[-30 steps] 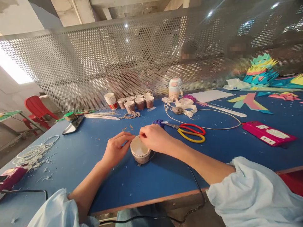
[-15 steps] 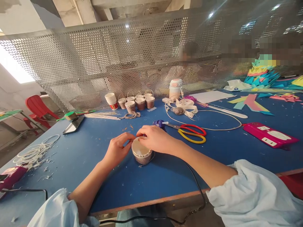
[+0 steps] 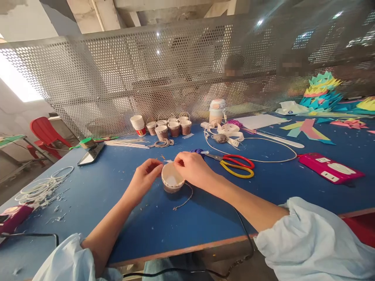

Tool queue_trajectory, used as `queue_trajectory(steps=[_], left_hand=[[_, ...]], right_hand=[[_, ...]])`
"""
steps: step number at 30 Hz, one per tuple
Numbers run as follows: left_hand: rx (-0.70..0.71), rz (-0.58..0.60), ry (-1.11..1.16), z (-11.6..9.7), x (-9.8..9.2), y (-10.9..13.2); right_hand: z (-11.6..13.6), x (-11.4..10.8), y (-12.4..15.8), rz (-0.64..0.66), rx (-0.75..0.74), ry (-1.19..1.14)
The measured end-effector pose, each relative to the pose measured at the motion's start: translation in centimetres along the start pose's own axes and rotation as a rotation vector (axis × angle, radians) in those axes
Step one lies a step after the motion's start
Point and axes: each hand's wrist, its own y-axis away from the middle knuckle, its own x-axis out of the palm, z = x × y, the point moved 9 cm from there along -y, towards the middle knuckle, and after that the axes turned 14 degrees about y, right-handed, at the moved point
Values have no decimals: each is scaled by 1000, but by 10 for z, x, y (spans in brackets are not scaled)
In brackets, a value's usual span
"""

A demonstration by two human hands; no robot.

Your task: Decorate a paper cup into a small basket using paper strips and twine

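A small paper cup (image 3: 172, 189) wrapped in brown stands on the table in front of me, its pale inside tilted my way and dark marks along its rim. My left hand (image 3: 145, 177) is closed at the cup's left rim, thumb and fingers together. From the right, my right hand (image 3: 190, 167) pinches the far right part of the rim. A thin twisted cord (image 3: 189, 198) trails from the cup's right side and curls on the table. Between the hands, behind the rim, a small whitish piece shows; its kind is unclear.
Scissors (image 3: 238, 166) with red and yellow handles and a blue glue gun (image 3: 199, 152) lie beyond my right hand. Several small wrapped buckets (image 3: 173, 128) stand by stacked paper cups (image 3: 138, 125). A pink power strip (image 3: 330, 168) is rightward; white cord loops (image 3: 47, 185) lie leftward.
The cup has tipped so that more of its inside shows. My right hand has shifted to its right rim, and the loose cord has swung out to the right.
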Motion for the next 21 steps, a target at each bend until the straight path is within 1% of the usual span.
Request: queue_trajectory(steps=[3, 6, 8, 10, 12, 13, 15, 17, 19, 21], left_hand=[[-139, 72, 189, 6, 10, 4], [-189, 109, 272, 3, 17, 10], [-209, 111, 275, 1, 20, 13], [-234, 89, 238, 2, 20, 15], [-262, 64, 224, 5, 19, 15], [-280, 54, 235, 6, 19, 15], [-323, 55, 278, 10, 19, 15], [-360, 63, 308, 13, 20, 15], [-382, 58, 314, 15, 19, 16], [-393, 53, 317, 15, 18, 17]], right_hand=[[-3, 3, 3, -38, 40, -36], [-2, 6, 7, -55, 48, -64], [-2, 6, 9, -69, 63, -70], [1, 4, 11, -74, 60, -73], [2, 1, 10, -64, 53, -134], [1, 1, 9, -50, 59, -200], [-5, 7, 6, 41, 119, -420], [-10, 20, 5, 196, 200, -631], [-11, 31, 7, 339, 246, -739], [-13, 35, 9, 404, 283, -789]])
